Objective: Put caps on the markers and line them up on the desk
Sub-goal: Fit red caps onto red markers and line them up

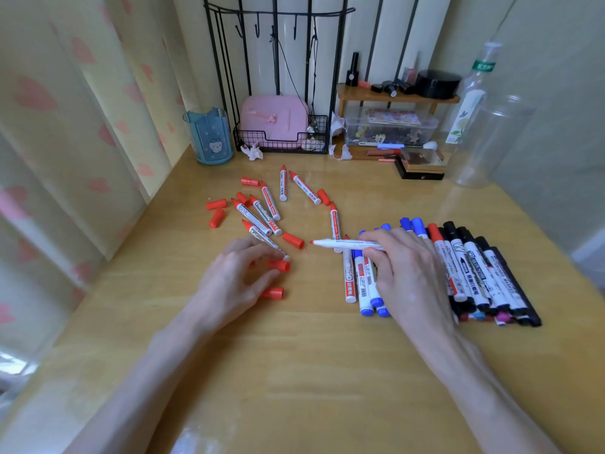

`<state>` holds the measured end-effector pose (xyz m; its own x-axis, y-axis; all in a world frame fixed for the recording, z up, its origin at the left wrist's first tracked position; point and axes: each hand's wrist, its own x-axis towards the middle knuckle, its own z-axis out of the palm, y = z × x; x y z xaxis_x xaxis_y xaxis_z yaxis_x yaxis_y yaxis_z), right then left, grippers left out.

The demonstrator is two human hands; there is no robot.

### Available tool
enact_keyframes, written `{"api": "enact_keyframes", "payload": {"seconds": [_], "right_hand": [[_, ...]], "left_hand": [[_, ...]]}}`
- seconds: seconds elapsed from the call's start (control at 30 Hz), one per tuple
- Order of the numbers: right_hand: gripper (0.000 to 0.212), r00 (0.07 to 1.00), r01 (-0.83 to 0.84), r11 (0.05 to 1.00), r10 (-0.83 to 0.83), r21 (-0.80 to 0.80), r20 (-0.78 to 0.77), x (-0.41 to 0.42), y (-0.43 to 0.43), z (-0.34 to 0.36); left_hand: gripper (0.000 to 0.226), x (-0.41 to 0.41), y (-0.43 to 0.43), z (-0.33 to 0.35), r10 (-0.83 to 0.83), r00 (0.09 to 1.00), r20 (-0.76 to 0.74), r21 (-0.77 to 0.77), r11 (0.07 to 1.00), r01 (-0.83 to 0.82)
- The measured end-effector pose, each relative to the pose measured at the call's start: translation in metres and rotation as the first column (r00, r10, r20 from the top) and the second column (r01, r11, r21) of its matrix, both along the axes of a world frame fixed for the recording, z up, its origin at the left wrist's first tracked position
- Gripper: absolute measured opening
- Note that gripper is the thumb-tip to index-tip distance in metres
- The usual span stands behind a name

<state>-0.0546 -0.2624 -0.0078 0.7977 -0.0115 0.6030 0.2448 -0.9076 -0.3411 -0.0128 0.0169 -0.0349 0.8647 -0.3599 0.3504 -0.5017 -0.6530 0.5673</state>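
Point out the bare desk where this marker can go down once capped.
Bare desk lies between the left hand and the marker row, and more along the near edge. Also free: behind the row, before the black box. Crowded: the scattered red markers and caps upper left.

Far left, uncapped red markers [262, 211] and loose red caps [216, 204] lie scattered; at right, capped blue, red and black markers [474, 270] lie side by side. The right hand [409, 270] holds one uncapped marker [343, 244] pointing left; the left hand [235, 276] pinches one cap [278, 265].
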Motion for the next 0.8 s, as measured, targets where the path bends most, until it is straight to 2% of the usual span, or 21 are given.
{"api": "enact_keyframes", "payload": {"seconds": [0.07,0.13,0.23,0.37,0.43,0.5,0.6,0.8], "right_hand": [[0.013,1.0,-0.016,1.0,0.016,-0.008,0.013,-0.001,0.003,0.001],[0.015,1.0,-0.029,1.0,0.029,-0.006,0.001,-0.003,0.006,0.002],[0.019,0.998,-0.052,0.999,0.052,0.004,-0.027,-0.003,0.008,0.001],[0.021,0.997,-0.068,0.998,0.068,-0.012,-0.046,-0.004,0.012,-0.002],[0.016,0.996,-0.072,0.997,0.072,-0.014,-0.044,-0.006,0.014,-0.004],[0.016,0.996,-0.085,0.996,0.084,-0.01,-0.039,-0.006,0.016,-0.006],[0.018,0.993,-0.117,0.993,0.117,0.005,-0.03,-0.005,0.016,-0.008],[0.02,0.991,-0.133,0.99,0.135,0.054,-0.025,-0.003,0.015,-0.009]], "left_hand": [[0.019,0.002,0.009,0.002,0.004,1.0,0.002,-0.013,1.0,-0.004],[0.026,0.009,0.022,0.002,0.081,0.996,0.048,-0.014,0.997,-0.08],[0.035,0.02,0.038,-0.006,0.149,0.983,0.111,0.113,0.98,-0.162],[0.021,0.024,0.04,-0.015,0.133,0.983,0.124,0.165,0.974,-0.152],[0.016,0.024,0.039,-0.012,0.152,0.981,0.123,0.114,0.979,-0.167],[0.013,0.02,0.036,-0.006,0.154,0.986,0.067,-0.004,0.988,-0.154],[0.008,0.011,0.023,0.007,0.061,0.998,-0.007,-0.178,0.982,-0.061],[0.011,-0.004,0.002,0.013,-0.062,0.997,-0.036,-0.228,0.972,0.052]]}}
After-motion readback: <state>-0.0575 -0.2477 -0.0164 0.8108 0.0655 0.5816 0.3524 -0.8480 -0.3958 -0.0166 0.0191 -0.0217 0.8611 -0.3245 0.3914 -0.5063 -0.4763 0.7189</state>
